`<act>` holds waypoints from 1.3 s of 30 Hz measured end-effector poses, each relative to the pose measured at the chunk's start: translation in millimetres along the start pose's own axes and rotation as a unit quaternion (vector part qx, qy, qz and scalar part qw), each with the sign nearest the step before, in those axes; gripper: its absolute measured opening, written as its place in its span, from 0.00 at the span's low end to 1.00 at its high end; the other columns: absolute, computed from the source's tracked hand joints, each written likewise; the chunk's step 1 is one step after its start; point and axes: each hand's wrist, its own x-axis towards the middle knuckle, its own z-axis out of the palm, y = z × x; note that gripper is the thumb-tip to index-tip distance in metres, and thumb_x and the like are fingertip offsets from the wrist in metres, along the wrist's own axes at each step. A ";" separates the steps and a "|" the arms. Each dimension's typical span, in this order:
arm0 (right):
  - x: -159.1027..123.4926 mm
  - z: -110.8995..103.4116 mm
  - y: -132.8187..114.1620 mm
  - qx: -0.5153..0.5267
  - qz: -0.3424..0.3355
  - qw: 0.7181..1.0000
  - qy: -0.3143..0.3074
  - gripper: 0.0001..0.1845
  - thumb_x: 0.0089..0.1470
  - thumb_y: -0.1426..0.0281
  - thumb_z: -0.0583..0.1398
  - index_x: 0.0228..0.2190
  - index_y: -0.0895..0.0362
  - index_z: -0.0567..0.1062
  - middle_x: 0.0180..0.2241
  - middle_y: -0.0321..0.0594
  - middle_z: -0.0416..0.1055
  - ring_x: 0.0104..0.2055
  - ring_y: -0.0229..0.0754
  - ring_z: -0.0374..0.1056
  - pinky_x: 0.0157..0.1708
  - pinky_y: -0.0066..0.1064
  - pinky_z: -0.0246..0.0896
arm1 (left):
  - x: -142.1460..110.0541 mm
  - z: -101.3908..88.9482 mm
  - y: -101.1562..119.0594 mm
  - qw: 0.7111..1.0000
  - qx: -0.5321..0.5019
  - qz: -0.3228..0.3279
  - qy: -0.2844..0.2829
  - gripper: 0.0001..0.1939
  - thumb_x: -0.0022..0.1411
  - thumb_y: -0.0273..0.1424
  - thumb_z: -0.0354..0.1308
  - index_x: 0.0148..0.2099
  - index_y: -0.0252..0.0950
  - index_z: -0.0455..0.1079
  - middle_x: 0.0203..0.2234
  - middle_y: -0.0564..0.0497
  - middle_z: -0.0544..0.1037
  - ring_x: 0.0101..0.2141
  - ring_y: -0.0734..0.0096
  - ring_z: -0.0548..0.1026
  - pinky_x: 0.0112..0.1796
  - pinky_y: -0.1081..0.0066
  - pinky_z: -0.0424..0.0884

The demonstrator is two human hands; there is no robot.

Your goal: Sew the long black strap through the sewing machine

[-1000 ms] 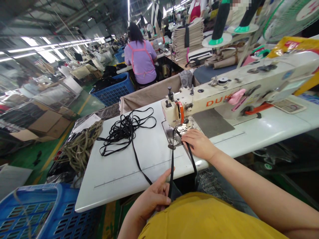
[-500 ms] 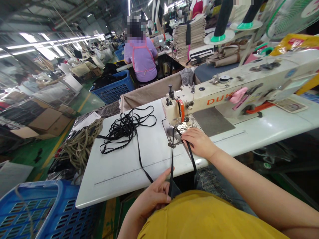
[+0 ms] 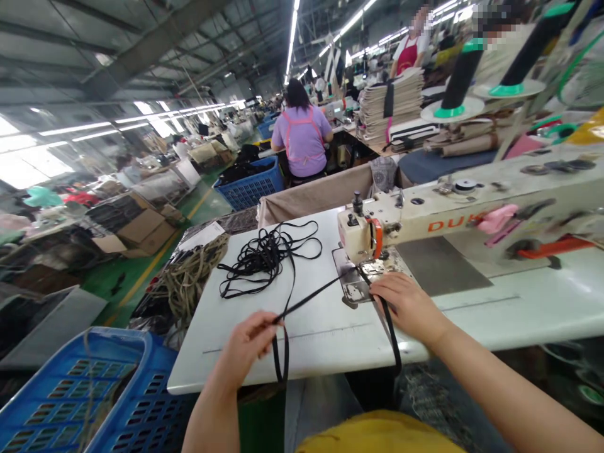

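Note:
My left hand point(image 3: 252, 343) pinches a narrow black strap point(image 3: 314, 294) over the front left of the white sewing table point(image 3: 321, 352). From those fingers the strap runs taut to the needle area of the sewing machine point(image 3: 363, 239), and a loop of it hangs below the hand. My right hand point(image 3: 401, 302) is closed on another length of strap beside the presser foot; that length drops over the table's front edge. A loose tangle of the same black strap point(image 3: 264, 258) lies on the table left of the machine head.
At lower left stands a blue plastic basket point(image 3: 141, 352). A bundle of olive straps point(image 3: 198, 270) lies beyond the table's left edge. Behind the table is a beige cloth-lined bin point(image 3: 306, 195). A co-worker in a purple shirt point(image 3: 302, 141) sits farther back. Thread cones point(image 3: 460, 82) stand at right.
My left hand has moved from the table's front edge up and left, drawing the strap out to the left. My right hand stays by the presser foot. The camera view has shifted.

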 end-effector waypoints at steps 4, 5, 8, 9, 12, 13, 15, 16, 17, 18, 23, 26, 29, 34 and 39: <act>-2.6 4.4 5.5 -0.011 -0.013 1.000 0.015 0.12 0.68 0.72 0.59 0.44 0.53 0.83 0.44 0.43 0.83 0.47 0.48 0.78 0.57 0.46 0.70 | 35.7 -31.2 -14.4 0.921 -0.009 0.161 0.356 0.29 0.66 0.43 0.64 0.65 0.38 0.68 0.55 0.40 0.73 0.50 0.60 0.81 0.51 0.60 0.79; -3.3 5.7 6.9 -0.014 -0.016 1.000 0.020 0.12 0.68 0.72 0.59 0.44 0.53 0.83 0.44 0.43 0.83 0.47 0.48 0.78 0.57 0.46 0.71 | 42.1 -29.8 -20.0 0.904 0.025 0.179 0.387 0.30 0.65 0.42 0.64 0.65 0.39 0.66 0.60 0.38 0.70 0.56 0.55 0.78 0.55 0.56 0.78; -5.4 8.6 10.8 -0.027 -0.025 0.999 0.030 0.11 0.68 0.71 0.59 0.44 0.52 0.83 0.45 0.42 0.83 0.47 0.48 0.78 0.58 0.46 0.71 | 49.5 -4.9 -36.5 0.889 0.190 0.174 0.379 0.26 0.69 0.40 0.58 0.66 0.37 0.67 0.64 0.34 0.67 0.67 0.46 0.67 0.63 0.45 0.72; -5.9 9.3 12.0 -0.031 -0.028 0.999 0.032 0.12 0.68 0.70 0.59 0.44 0.52 0.83 0.45 0.41 0.83 0.48 0.48 0.79 0.58 0.46 0.71 | 48.7 7.8 -41.1 0.883 0.244 0.160 0.369 0.28 0.70 0.39 0.56 0.68 0.37 0.65 0.65 0.33 0.67 0.69 0.44 0.64 0.65 0.42 0.68; -6.9 10.4 15.5 -0.041 -0.037 0.998 0.041 0.12 0.68 0.70 0.59 0.45 0.51 0.83 0.44 0.41 0.84 0.48 0.48 0.79 0.57 0.46 0.72 | 44.6 44.5 -50.3 0.867 0.375 0.057 0.324 0.37 0.69 0.40 0.58 0.76 0.40 0.56 0.73 0.32 0.58 0.73 0.35 0.54 0.66 0.32 0.60; -7.0 10.7 16.6 -0.044 -0.041 0.997 0.045 0.12 0.67 0.70 0.59 0.45 0.51 0.84 0.44 0.41 0.84 0.48 0.49 0.79 0.56 0.46 0.73 | 45.1 52.8 -51.7 0.862 0.408 0.011 0.302 0.41 0.68 0.42 0.60 0.78 0.42 0.53 0.75 0.32 0.53 0.74 0.30 0.50 0.66 0.28 0.57; -7.0 11.5 18.5 -0.051 -0.049 0.996 0.051 0.11 0.67 0.69 0.60 0.44 0.50 0.84 0.44 0.41 0.84 0.47 0.49 0.80 0.55 0.46 0.74 | 51.9 60.3 -52.0 0.852 0.447 -0.066 0.264 0.47 0.66 0.47 0.61 0.80 0.46 0.48 0.79 0.34 0.44 0.75 0.23 0.43 0.64 0.22 0.53; -6.8 11.8 19.3 -0.053 -0.052 0.996 0.053 0.11 0.67 0.68 0.60 0.44 0.49 0.84 0.44 0.41 0.84 0.47 0.49 0.80 0.54 0.46 0.74 | 58.3 59.4 -51.0 0.848 0.455 -0.089 0.258 0.48 0.66 0.50 0.60 0.81 0.47 0.45 0.79 0.35 0.42 0.75 0.21 0.41 0.63 0.21 0.53; -6.6 12.2 19.9 -0.054 -0.055 0.996 0.055 0.11 0.67 0.68 0.60 0.43 0.49 0.84 0.44 0.41 0.84 0.46 0.49 0.80 0.54 0.45 0.75 | 66.4 56.1 -49.5 0.843 0.459 -0.104 0.261 0.49 0.67 0.52 0.59 0.81 0.47 0.44 0.80 0.35 0.40 0.75 0.21 0.41 0.62 0.20 0.53; -6.2 12.4 20.3 -0.055 -0.056 0.995 0.057 0.11 0.67 0.67 0.60 0.43 0.49 0.84 0.43 0.41 0.84 0.46 0.50 0.80 0.54 0.45 0.75 | 76.0 50.9 -47.6 0.838 0.459 -0.114 0.271 0.49 0.67 0.53 0.58 0.82 0.47 0.42 0.80 0.34 0.39 0.75 0.20 0.41 0.62 0.21 0.54; -5.3 11.8 20.7 -0.059 -0.063 0.994 0.060 0.10 0.67 0.67 0.61 0.42 0.48 0.84 0.44 0.39 0.84 0.46 0.49 0.81 0.53 0.44 0.76 | 130.8 21.8 -34.6 0.830 0.453 -0.128 0.299 0.52 0.66 0.56 0.59 0.82 0.49 0.40 0.80 0.34 0.39 0.73 0.21 0.49 0.61 0.21 0.56; -6.0 11.0 20.5 -0.060 -0.063 0.994 0.066 0.11 0.66 0.68 0.61 0.44 0.48 0.84 0.44 0.39 0.84 0.46 0.48 0.81 0.51 0.43 0.77 | 158.3 14.4 -28.6 0.840 0.446 -0.134 0.277 0.52 0.64 0.58 0.59 0.81 0.52 0.42 0.80 0.36 0.41 0.72 0.20 0.53 0.62 0.21 0.52; -5.9 10.7 21.1 -0.059 -0.063 0.994 0.062 0.11 0.66 0.69 0.61 0.45 0.48 0.84 0.44 0.39 0.84 0.46 0.48 0.81 0.50 0.42 0.78 | 179.3 15.5 -25.4 0.844 0.454 -0.130 0.253 0.46 0.66 0.60 0.55 0.79 0.52 0.52 0.78 0.36 0.48 0.73 0.20 0.51 0.63 0.21 0.50; -6.5 11.3 26.8 -0.063 -0.065 0.995 0.044 0.12 0.65 0.70 0.62 0.46 0.48 0.83 0.45 0.39 0.84 0.46 0.49 0.82 0.49 0.41 0.79 | 208.8 33.0 -18.4 0.827 0.475 -0.118 0.277 0.39 0.71 0.55 0.51 0.77 0.47 0.59 0.75 0.33 0.57 0.73 0.22 0.52 0.65 0.25 0.49; -11.8 15.6 35.4 -0.044 -0.083 0.995 0.024 0.11 0.65 0.71 0.62 0.47 0.49 0.82 0.45 0.40 0.84 0.46 0.49 0.82 0.50 0.40 0.78 | 246.3 59.3 1.1 0.836 0.463 -0.106 0.274 0.38 0.72 0.49 0.52 0.78 0.41 0.58 0.75 0.27 0.56 0.72 0.21 0.53 0.65 0.22 0.46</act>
